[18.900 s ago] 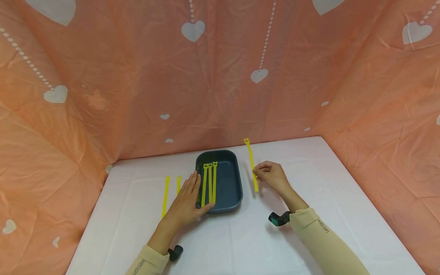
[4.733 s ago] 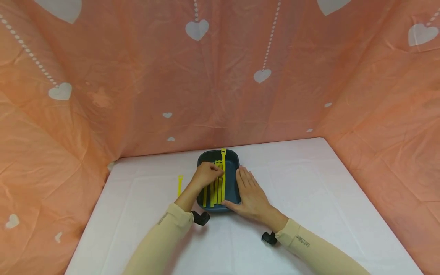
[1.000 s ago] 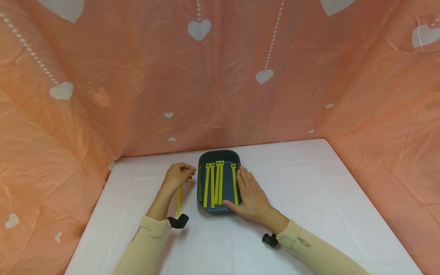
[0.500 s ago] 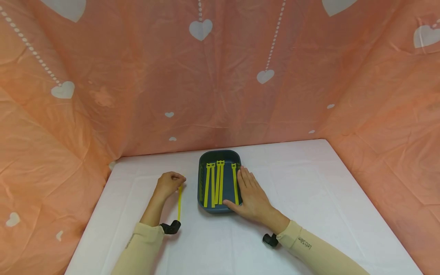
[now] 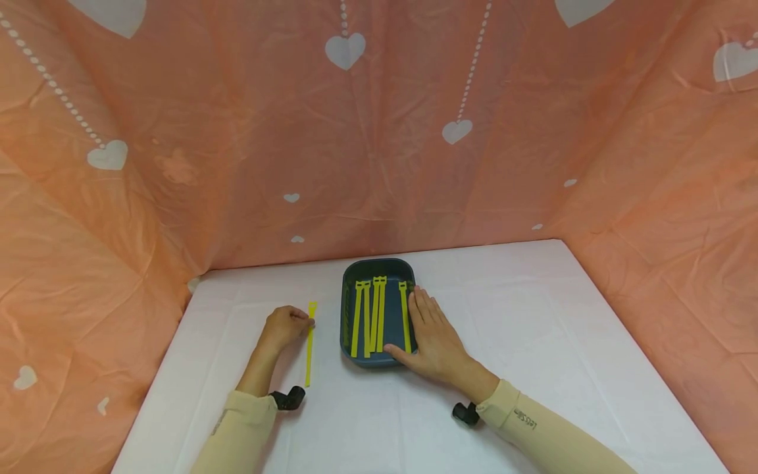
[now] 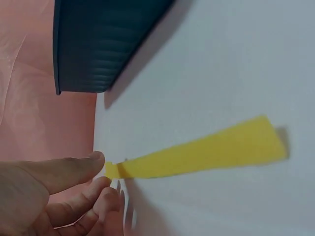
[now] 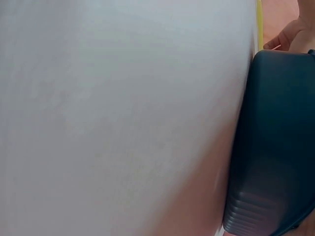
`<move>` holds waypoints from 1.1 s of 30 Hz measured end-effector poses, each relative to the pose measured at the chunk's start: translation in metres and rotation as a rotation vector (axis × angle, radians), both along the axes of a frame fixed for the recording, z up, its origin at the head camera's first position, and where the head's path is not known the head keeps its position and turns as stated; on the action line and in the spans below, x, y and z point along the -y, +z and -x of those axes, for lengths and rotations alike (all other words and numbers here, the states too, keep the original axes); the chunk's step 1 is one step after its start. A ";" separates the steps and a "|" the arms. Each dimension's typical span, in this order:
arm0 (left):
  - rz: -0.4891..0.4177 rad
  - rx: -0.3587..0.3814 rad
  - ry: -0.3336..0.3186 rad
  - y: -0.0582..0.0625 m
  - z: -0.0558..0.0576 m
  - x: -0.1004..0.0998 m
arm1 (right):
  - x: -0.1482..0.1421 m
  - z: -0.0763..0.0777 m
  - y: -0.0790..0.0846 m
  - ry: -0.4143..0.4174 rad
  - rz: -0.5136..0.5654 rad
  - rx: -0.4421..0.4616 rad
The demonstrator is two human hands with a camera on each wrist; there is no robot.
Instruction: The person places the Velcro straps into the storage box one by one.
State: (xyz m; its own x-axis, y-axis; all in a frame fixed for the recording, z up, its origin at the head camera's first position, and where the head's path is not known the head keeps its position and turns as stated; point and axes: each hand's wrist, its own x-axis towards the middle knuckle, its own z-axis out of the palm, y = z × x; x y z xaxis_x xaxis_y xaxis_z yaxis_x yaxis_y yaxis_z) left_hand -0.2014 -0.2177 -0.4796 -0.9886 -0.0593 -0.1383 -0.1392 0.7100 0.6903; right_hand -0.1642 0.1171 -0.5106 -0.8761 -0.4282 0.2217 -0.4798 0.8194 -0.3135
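In the head view my left hand (image 5: 287, 325) is left of the tray, thumb and fingertips at the slotted head end of a yellow cable tie (image 5: 309, 359). The left wrist view shows the thumb and a finger pinching that end, with the flat yellow strap (image 6: 211, 150) stretching away over the white table. My right hand (image 5: 437, 339) lies with straight fingers along the right rim of the dark blue tray (image 5: 343, 309), its thumb over the near edge. Inside the tray several yellow cable ties (image 5: 379, 316) lie lengthwise, most left of centre and one by the right wall.
A white cloth (image 5: 503, 316) covers the table. Orange curtains (image 5: 379, 164) with white hearts enclose the back and sides. Black wrist cameras (image 5: 288, 398) sit on both wrists. In the right wrist view the tray's side wall (image 7: 275, 137) rises at the right.
Over the last second my left hand moves left and nearer, from the tray's side to the tie's head end. The right hand stays. Since the oldest frame, more ties lie in the tray.
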 end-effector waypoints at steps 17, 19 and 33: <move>0.098 0.078 0.037 -0.008 -0.008 -0.003 | 0.000 0.001 -0.002 0.004 0.002 -0.001; 0.111 0.079 0.033 -0.008 -0.009 -0.003 | 0.000 0.001 -0.002 0.005 0.000 -0.004; 0.220 0.087 0.020 -0.007 -0.012 -0.009 | 0.000 0.001 -0.001 0.004 0.008 -0.002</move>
